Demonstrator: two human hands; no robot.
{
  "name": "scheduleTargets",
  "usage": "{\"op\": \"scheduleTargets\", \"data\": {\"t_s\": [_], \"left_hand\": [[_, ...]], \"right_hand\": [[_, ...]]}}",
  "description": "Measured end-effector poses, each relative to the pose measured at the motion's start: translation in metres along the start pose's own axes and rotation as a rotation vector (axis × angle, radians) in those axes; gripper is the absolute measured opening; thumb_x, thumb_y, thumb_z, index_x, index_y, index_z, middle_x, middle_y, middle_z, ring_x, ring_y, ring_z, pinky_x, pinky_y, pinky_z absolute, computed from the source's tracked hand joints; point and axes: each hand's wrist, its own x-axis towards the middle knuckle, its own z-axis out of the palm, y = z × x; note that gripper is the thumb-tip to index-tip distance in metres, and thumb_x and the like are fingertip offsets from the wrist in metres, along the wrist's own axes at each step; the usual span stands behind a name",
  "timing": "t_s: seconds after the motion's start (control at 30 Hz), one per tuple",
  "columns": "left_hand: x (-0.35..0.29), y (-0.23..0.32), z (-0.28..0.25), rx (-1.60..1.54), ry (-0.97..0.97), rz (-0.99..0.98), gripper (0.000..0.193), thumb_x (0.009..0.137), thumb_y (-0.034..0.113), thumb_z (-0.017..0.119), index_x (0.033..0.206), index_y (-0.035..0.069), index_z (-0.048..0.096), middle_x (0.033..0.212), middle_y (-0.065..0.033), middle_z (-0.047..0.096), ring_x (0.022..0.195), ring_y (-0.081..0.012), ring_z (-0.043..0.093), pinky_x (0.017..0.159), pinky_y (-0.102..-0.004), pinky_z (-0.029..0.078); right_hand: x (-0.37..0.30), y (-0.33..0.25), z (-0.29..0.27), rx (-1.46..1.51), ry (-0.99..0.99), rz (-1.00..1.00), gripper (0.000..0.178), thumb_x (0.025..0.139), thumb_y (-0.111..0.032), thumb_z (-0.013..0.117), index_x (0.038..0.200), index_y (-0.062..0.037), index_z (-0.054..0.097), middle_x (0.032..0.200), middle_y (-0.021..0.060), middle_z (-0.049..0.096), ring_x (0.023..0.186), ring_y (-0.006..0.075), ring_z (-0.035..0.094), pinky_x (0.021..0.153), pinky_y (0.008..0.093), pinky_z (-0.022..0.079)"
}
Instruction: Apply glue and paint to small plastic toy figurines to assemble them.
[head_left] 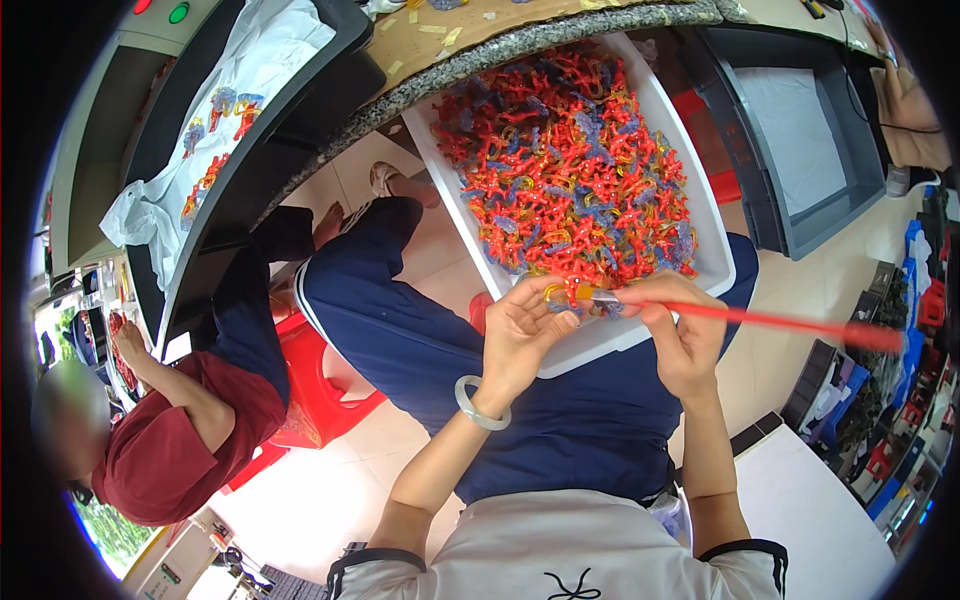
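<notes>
Over the near end of a white plastic tub point(722, 232), my left hand point(522, 335) pinches a small red, yellow and blue plastic figure point(572, 292) between thumb and fingers. A paintbrush point(775, 318) with a long red handle and a metal collar is gripped by my right hand point(686, 330). Its tip end lies at the figure; fingers partly hide the contact. The handle's far end points right and is blurred. Heaped in the tub are several similar red, yellow and blue figures point(570, 165). The tub rests on my lap, its far end under the counter.
A granite-edged counter point(440, 82) crosses the top. To the left, a dark tray point(270, 160) holds figures on white sheeting point(262, 62). A grey crate point(800, 235) lined with white stands right. A person in a dark red shirt point(180, 440) sits left, near a red stool point(315, 385).
</notes>
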Motion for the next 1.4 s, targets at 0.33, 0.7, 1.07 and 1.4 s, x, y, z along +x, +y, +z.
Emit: {"op": "scheduleTargets", "data": {"t_s": [0.33,0.7,1.07,1.4], "left_hand": [[0.002,-0.004,-0.014,-0.032,-0.177,-0.139,0.036,0.090,0.009,0.061,0.122,-0.004,0.051,0.095,-0.0097,0.063,0.083,-0.0162,0.064,0.076,-0.0272,0.050],[-0.009,0.001,-0.004,0.121,-0.106,-0.058,0.036,0.083,-0.001,0.068,0.115,-0.003,0.054,0.098,-0.0070,0.061,0.081,-0.0110,0.060,0.073,-0.0232,0.048],[-0.011,0.003,0.004,0.981,0.062,0.701,0.052,0.061,-0.003,0.080,0.109,0.001,0.060,0.111,-0.0140,0.057,0.093,-0.0267,0.062,0.079,-0.0297,0.050],[-0.014,0.006,-0.014,-0.235,-0.178,-0.152,0.051,0.087,0.013,0.066,0.131,-0.002,0.045,0.123,-0.0154,0.056,0.102,-0.0201,0.061,0.087,-0.0321,0.052]], "right_hand": [[0.022,0.011,-0.006,0.036,-0.135,0.255,0.018,0.091,-0.007,0.054,0.082,0.0041,0.065,0.072,0.0078,0.065,0.056,0.0093,0.055,0.050,0.0228,0.041],[0.025,0.013,-0.009,-0.202,0.038,0.120,0.012,0.087,-0.004,0.058,0.082,0.0016,0.067,0.072,0.0089,0.065,0.059,0.0133,0.057,0.054,0.0244,0.041],[-0.019,0.019,0.037,0.466,0.149,0.523,0.012,0.083,0.004,0.066,0.091,0.0010,0.058,0.088,0.0071,0.063,0.079,0.0103,0.062,0.073,0.0247,0.052],[-0.024,0.034,0.032,0.526,0.049,0.336,0.011,0.084,0.008,0.063,0.089,0.0008,0.056,0.092,0.0111,0.063,0.084,0.0147,0.064,0.075,0.0265,0.053]]}}
